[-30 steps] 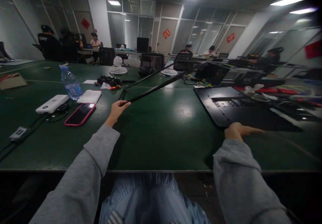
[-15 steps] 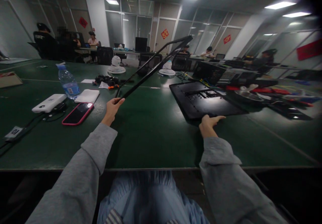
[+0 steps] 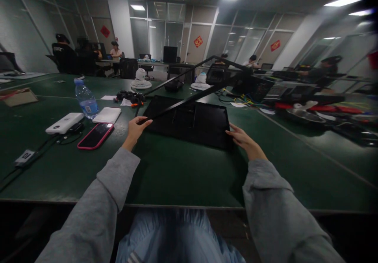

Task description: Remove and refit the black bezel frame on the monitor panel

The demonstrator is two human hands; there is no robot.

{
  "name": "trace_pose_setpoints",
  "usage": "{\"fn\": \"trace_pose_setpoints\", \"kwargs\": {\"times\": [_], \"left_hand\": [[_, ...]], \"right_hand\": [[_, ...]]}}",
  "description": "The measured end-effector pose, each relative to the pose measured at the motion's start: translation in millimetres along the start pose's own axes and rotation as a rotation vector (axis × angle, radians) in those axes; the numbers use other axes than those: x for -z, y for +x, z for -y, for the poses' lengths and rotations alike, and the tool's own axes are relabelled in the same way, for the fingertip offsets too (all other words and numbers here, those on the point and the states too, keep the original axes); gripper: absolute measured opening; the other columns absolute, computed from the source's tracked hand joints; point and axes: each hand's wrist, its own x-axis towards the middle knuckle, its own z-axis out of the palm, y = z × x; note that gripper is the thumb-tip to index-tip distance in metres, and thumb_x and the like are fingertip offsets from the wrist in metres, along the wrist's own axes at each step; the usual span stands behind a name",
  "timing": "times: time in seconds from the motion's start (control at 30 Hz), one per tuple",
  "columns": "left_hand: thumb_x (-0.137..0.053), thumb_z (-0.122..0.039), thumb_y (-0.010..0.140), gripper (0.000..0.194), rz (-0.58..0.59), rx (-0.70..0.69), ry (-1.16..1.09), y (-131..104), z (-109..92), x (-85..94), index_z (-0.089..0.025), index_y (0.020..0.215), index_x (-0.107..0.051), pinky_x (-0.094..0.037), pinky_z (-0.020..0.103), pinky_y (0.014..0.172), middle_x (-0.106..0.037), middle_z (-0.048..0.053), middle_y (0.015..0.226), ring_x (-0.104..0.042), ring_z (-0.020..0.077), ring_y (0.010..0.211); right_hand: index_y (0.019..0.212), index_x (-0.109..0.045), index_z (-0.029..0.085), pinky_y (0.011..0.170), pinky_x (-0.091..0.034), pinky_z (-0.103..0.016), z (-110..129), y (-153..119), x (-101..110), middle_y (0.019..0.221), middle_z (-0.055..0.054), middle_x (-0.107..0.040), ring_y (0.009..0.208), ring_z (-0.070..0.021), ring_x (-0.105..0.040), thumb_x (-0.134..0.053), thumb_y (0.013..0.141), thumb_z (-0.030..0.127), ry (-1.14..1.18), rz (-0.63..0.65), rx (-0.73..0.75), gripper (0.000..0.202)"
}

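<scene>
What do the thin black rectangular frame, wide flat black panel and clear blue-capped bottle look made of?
Thin black rectangular frame: plastic or painted metal, semi-gloss; a bright streak runs along one bar.
Wide flat black panel: possibly plastic or coated metal; mostly dull here.
Clear blue-capped bottle: likely glossy plastic; see-through, with highlights.

I see a black panel and, over it, my black frame; beneath the panel, a green table; left of the panel, a pink-edged phone, white power bank, blue-capped bottle.
</scene>
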Motion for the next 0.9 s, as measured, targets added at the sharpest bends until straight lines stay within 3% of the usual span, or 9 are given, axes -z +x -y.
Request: {"fn": "trace_pose_setpoints", "kwargs": {"times": [0.13, 0.17, 0.3, 0.4, 0.5, 0.57, 0.7, 0.9], "left_hand": [[-0.089, -0.050, 0.071, 0.037, 0.049, -0.067, 0.150, -1.0, -2.4, 2.0, -0.021, 0.093, -0.080, -0.053, 0.043, 0.098, -0.079, 0.009, 0.100, -0.071, 0.0286, 0.102], [-0.089, -0.049, 0.072, 0.035, 0.063, -0.082, 0.194, -2.0, -3.5, 1.8, -0.022, 0.093, -0.080, -0.053, 0.043, 0.098, -0.079, 0.008, 0.100, -0.071, 0.0285, 0.101], [-0.088, -0.050, 0.076, 0.032, 0.096, -0.160, 0.359, -8.7, -8.4, -0.6, -0.025, 0.094, -0.081, -0.050, 0.045, 0.100, -0.078, 0.008, 0.104, -0.069, 0.0283, 0.103], [-0.090, -0.051, 0.077, 0.031, 0.133, -0.234, 0.467, -15.2, -12.2, -2.4, -0.027, 0.094, -0.081, -0.047, 0.048, 0.104, -0.078, 0.007, 0.104, -0.067, 0.0287, 0.104], [-0.089, -0.051, 0.079, 0.031, 0.189, -0.286, 0.528, -20.8, -15.0, -2.6, -0.028, 0.097, -0.081, -0.044, 0.049, 0.106, -0.078, 0.006, 0.104, -0.066, 0.0291, 0.105], [-0.087, -0.052, 0.081, 0.030, 0.224, -0.308, 0.548, -23.3, -15.7, -2.1, -0.028, 0.099, -0.080, -0.043, 0.049, 0.107, -0.079, 0.006, 0.107, -0.067, 0.0295, 0.107], [-0.085, -0.053, 0.083, 0.030, 0.332, -0.294, 0.591, -26.8, -15.9, -2.3, -0.029, 0.101, -0.080, -0.041, 0.050, 0.107, -0.080, 0.006, 0.110, -0.069, 0.0312, 0.107], [-0.086, -0.055, 0.081, 0.030, 0.427, -0.323, 0.697, -31.1, -17.0, -4.3, -0.028, 0.090, -0.079, -0.026, 0.058, 0.117, -0.080, 0.004, 0.104, -0.068, 0.0329, 0.108]], "right_hand": [[0.126, -0.074, 0.014, 0.080, -0.059, -0.037, -1.4, 15.6, 2.4, 0.086, -0.010, -0.072, 0.081, -0.0221, -0.069, -0.063, 0.092, 0.042, -0.119, -0.313, 0.068, 0.046], [0.124, -0.074, 0.015, 0.084, -0.059, -0.039, -0.1, 17.5, 5.5, 0.086, -0.010, -0.072, 0.084, -0.0232, -0.070, -0.057, 0.096, 0.047, -0.082, -0.338, 0.091, 0.046], [0.120, -0.070, 0.019, 0.088, -0.060, -0.047, 14.3, 13.7, 26.8, 0.093, -0.015, -0.075, 0.099, -0.0295, -0.074, -0.033, 0.103, 0.067, 0.254, -0.136, 0.069, 0.063], [0.115, -0.070, 0.021, 0.093, -0.060, -0.050, 24.0, 6.9, 36.0, 0.104, -0.017, -0.077, 0.106, -0.0323, -0.074, -0.041, 0.097, 0.075, 0.314, 0.002, 0.054, 0.064], [0.120, -0.069, 0.022, 0.101, -0.058, -0.051, 21.0, 6.2, 30.1, 0.105, -0.012, -0.077, 0.106, -0.0302, -0.074, -0.068, 0.089, 0.062, 0.174, 0.051, 0.170, 0.052], [0.127, -0.067, 0.021, 0.107, -0.055, -0.052, 13.1, 9.1, 21.7, 0.107, -0.010, -0.078, 0.110, -0.0286, -0.073, -0.075, 0.086, 0.048, 0.020, -0.041, 0.263, 0.050], [0.138, -0.063, 0.016, 0.115, -0.048, -0.050, -5.9, 14.0, 10.2, 0.126, -0.016, -0.074, 0.125, -0.0283, -0.068, -0.062, 0.093, 0.034, -0.227, -0.203, 0.315, 0.048], [0.149, -0.056, 0.013, 0.120, -0.044, -0.048, -27.0, 16.3, 10.4, 0.140, -0.017, -0.069, 0.135, -0.0267, -0.063, -0.055, 0.093, 0.023, -0.312, -0.207, 0.329, 0.057]]}}
